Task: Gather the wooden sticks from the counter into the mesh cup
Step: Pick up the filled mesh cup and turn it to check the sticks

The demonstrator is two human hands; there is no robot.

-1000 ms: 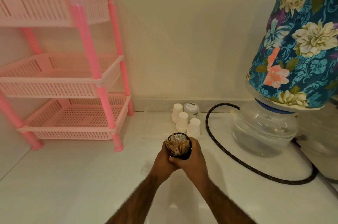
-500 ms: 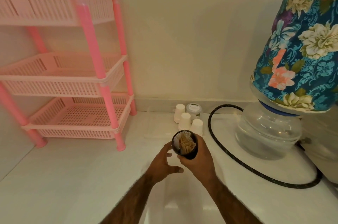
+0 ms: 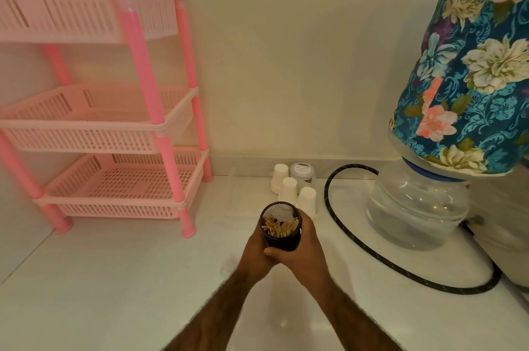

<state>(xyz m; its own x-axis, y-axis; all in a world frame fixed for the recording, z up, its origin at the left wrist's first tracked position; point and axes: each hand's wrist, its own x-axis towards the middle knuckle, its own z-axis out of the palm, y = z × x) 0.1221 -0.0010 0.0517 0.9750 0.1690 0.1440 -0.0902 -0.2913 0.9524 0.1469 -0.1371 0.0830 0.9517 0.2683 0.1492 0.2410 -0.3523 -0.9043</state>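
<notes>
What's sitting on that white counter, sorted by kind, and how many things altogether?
Pink three-tier rack: 1
White paper cups: 3
Small lidded jar: 1
Black mesh cup of wooden sticks, held by the left hand and right hand: 1
Black hose: 1
Water jug with floral cover: 1
Total: 8

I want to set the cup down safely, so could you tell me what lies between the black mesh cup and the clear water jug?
In the head view, a black braided hose loops across the white counter between the black mesh cup and the clear water jug.
</notes>
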